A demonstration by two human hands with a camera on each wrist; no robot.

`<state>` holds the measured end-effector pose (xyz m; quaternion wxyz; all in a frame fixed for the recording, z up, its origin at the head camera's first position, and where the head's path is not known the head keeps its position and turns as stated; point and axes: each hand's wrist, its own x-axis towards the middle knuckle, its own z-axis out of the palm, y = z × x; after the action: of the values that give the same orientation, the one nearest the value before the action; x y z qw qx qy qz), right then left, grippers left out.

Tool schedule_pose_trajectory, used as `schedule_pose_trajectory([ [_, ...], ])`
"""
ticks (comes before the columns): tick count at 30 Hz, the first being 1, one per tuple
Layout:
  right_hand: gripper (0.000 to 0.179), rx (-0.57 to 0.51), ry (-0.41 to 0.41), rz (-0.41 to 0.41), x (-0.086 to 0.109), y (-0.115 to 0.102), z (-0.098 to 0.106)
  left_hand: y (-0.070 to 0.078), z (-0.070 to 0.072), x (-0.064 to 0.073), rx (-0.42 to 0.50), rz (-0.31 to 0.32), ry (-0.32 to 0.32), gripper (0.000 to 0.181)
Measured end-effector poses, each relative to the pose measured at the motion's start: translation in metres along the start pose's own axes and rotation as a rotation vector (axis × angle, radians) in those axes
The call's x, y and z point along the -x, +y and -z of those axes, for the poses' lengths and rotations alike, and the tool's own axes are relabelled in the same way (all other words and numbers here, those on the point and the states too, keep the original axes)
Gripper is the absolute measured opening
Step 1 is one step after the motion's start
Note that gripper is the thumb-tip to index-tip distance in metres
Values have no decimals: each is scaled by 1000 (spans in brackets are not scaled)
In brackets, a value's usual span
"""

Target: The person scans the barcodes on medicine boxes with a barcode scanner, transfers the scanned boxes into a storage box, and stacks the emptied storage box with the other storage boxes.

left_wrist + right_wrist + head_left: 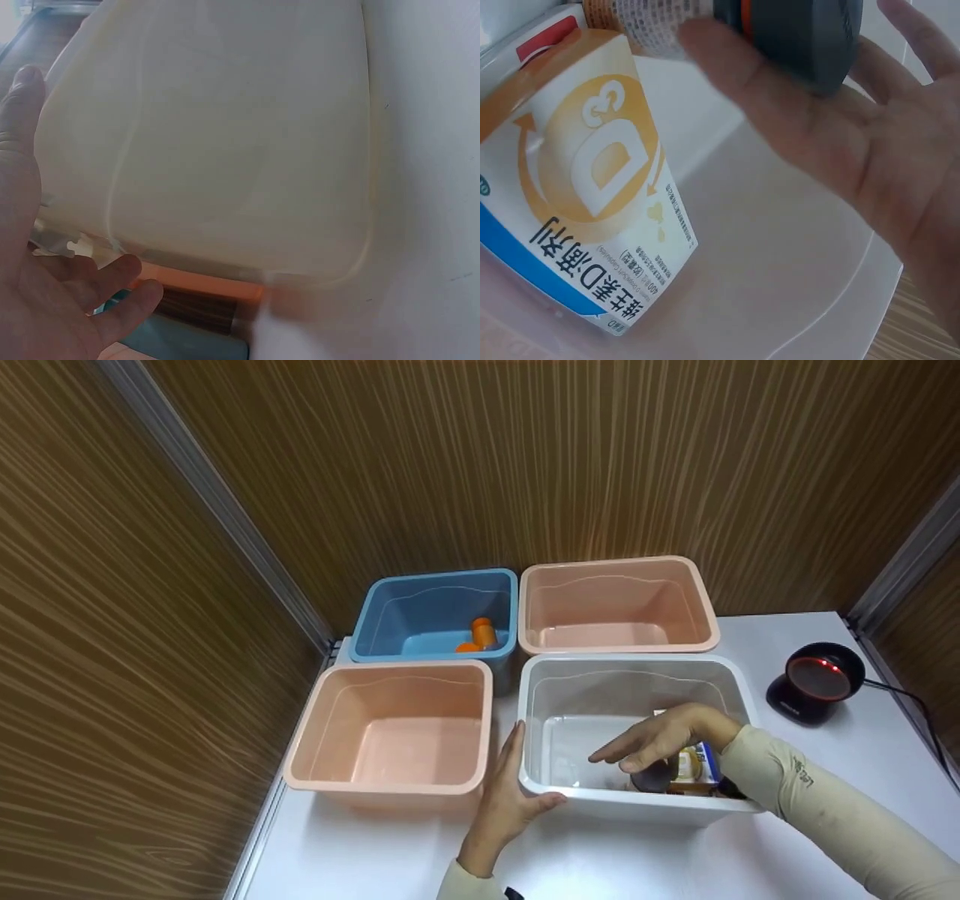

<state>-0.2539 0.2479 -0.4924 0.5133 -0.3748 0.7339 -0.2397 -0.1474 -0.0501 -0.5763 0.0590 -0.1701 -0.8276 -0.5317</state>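
My left hand (504,801) rests at the front left corner of a white bin (585,690), thumb along the front rim and straight fingers against the outer side. Over the right half of that bin reaches my right hand (665,739), its fingers extended. Below its palm lies a bottle with a dark grey cap (651,778); in the right wrist view the cap (802,37) shows between thumb and fingers. Beside it stands a white, orange and blue vitamin D drops box (592,172). My right hand and forearm partly hide the bin's contents.
Left of the white bin stands a peach bin (420,754). Behind are a blue bin (420,607) holding orange-capped bottles (484,634) and another peach bin (600,596). A black scanner (817,682) with a cable sits at right. Wood-grain panels (450,457) enclose the table.
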Motion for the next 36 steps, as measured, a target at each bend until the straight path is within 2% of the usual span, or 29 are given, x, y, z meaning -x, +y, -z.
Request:
schedule_pose_trajectory([
  [7,83,-97,-24,42,-4,1,0,1,1,-1,2,-2,-11,123],
  [13,77,-219,-150,17,-7,5,2,2,2,-1,22,18,-14,122],
  [17,76,-293,-230,46,-6,8,3,3,1,-1,36,20,-20,122],
  [25,67,-444,-273,155,-2,8,7,2,1,0,40,-9,-16,123],
  [30,66,-506,-187,248,2,8,8,3,1,0,29,14,-21,122],
  [36,66,-541,47,259,8,9,8,4,2,-1,10,13,-23,122],
])
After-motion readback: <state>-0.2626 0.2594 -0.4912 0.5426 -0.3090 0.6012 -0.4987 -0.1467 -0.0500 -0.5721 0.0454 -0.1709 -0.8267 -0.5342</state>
